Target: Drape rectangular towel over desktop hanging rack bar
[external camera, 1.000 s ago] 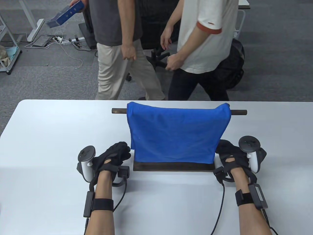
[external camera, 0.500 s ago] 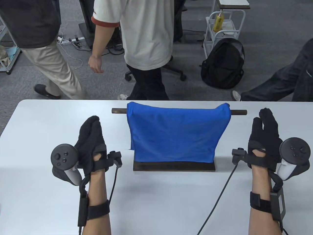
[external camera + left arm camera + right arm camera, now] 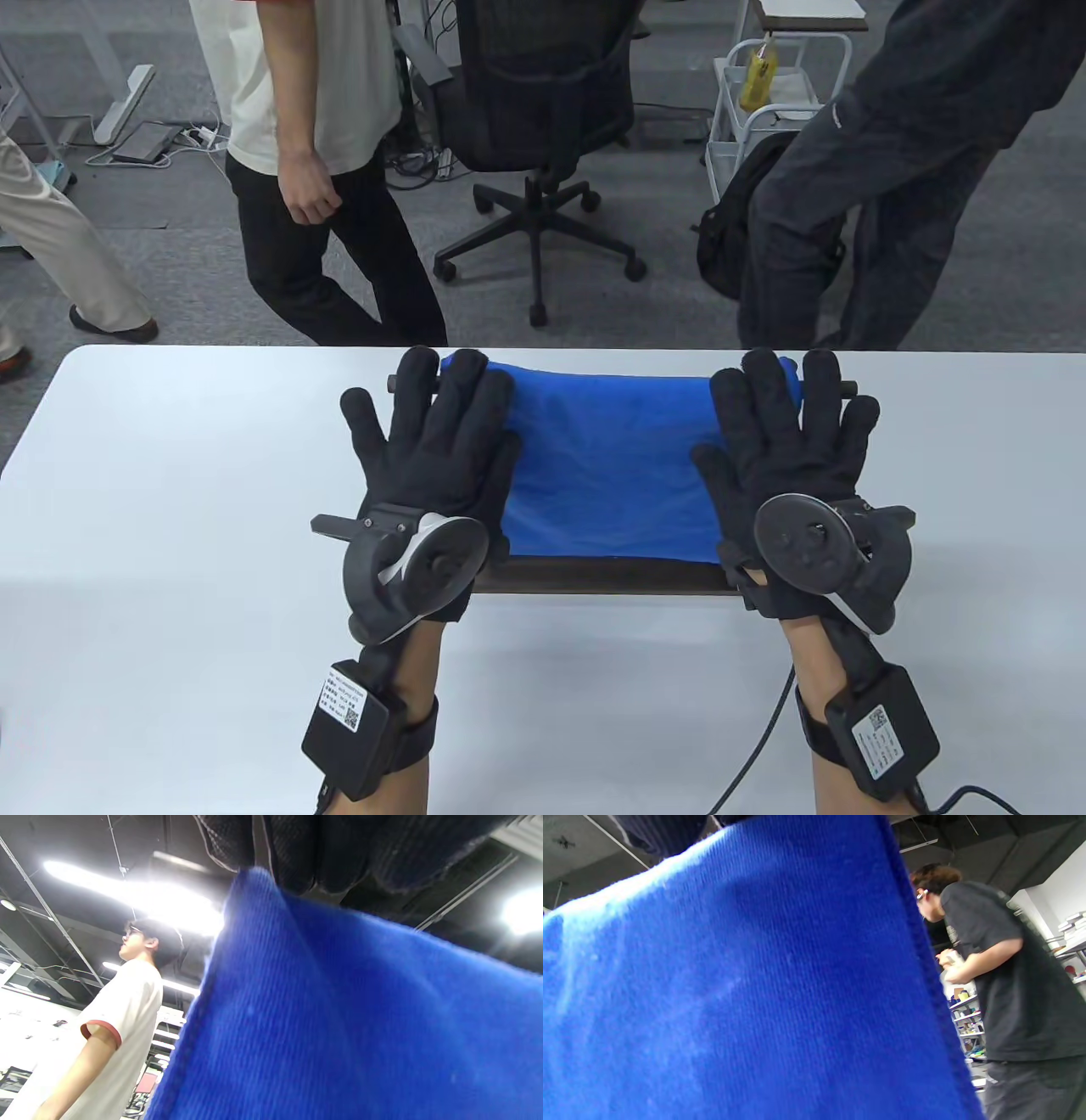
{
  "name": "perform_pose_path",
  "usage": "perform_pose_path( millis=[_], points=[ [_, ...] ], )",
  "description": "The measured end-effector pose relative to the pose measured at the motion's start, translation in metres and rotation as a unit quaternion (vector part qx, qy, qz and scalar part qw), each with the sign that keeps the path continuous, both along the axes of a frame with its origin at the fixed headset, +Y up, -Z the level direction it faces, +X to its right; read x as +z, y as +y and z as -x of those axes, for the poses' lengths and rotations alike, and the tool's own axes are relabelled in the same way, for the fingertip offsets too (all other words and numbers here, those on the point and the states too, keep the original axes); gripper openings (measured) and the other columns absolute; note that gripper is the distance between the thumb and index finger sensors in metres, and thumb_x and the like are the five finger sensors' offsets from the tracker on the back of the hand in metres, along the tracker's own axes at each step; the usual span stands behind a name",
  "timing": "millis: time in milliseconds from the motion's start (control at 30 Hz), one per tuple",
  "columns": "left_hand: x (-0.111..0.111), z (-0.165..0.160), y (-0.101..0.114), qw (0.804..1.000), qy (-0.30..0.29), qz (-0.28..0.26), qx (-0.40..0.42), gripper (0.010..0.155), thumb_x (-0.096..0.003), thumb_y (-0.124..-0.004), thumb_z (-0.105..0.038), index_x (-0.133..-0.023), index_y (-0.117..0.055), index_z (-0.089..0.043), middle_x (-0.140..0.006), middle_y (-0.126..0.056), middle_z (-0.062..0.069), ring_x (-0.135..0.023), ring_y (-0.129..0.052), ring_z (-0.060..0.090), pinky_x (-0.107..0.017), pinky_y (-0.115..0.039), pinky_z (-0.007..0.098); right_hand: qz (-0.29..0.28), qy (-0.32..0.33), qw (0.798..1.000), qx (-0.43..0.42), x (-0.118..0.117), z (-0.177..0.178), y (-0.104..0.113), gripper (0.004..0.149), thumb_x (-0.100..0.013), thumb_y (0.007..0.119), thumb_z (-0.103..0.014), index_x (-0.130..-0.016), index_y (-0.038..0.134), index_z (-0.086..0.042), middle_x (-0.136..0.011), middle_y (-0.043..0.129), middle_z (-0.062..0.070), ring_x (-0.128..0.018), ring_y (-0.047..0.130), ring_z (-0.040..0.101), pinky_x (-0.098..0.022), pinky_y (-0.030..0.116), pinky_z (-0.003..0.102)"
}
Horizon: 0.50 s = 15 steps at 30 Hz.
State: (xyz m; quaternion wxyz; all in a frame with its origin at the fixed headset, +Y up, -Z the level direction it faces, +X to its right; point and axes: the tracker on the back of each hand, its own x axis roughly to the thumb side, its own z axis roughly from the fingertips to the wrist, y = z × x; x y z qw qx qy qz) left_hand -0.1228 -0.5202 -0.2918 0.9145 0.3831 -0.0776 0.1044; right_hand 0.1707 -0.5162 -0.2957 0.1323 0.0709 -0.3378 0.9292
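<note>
A blue rectangular towel hangs over the dark bar of a desktop rack, above the rack's dark base. My left hand is palm down with fingers spread over the towel's left end. My right hand is spread the same way over its right end. Neither hand grips anything. In the left wrist view the towel fills the frame below my gloved fingers. In the right wrist view the towel fills the frame too. I cannot tell whether the palms touch the cloth.
The rack stands near the far edge of the white table. Beyond that edge are people walking, an office chair, a black backpack and a white cart.
Both hands rose from the table beside the rack and moved inward and forward, turning palm down over the towel's two ends. The towel has stayed on the bar.
</note>
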Motion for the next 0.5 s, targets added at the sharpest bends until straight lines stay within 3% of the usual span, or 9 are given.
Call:
perform_pose_path(
  millis=[100,267,500],
  points=[
    [-0.005,-0.002,-0.003,1.000,-0.012,0.020,0.000,0.063,-0.0476,-0.064,-0.062,-0.107,-0.059,-0.042,-0.120,-0.064,-0.011,-0.118,-0.053,0.034,-0.077,-0.036,0.069,-0.014,-0.011,1.000,-0.011,0.004,-0.004,0.005,0.063,-0.046,0.072,-0.053,-0.104,0.057,-0.033,-0.121,0.051,-0.005,-0.114,0.029,0.038,-0.071,0.026,0.072],
    [0.001,-0.002,0.002,1.000,0.003,0.004,0.008,0.064,-0.0473,-0.056,-0.064,-0.106,-0.063,-0.040,-0.116,-0.070,-0.009,-0.117,-0.058,0.034,-0.076,-0.033,0.071,-0.015,-0.040,0.999,-0.018,0.005,-0.014,0.006,0.062,-0.046,0.071,-0.056,-0.103,0.060,-0.036,-0.123,0.045,-0.002,-0.114,0.027,0.039,-0.071,0.025,0.072],
    [-0.005,0.000,-0.002,1.000,-0.005,0.012,0.022,0.065,-0.0473,-0.055,-0.066,-0.107,-0.058,-0.040,-0.119,-0.065,-0.010,-0.119,-0.053,0.034,-0.077,-0.032,0.071,-0.014,-0.043,0.998,-0.033,0.006,-0.021,0.003,0.064,-0.045,0.071,-0.057,-0.104,0.058,-0.034,-0.122,0.045,-0.001,-0.114,0.030,0.040,-0.071,0.026,0.072]
  ],
)
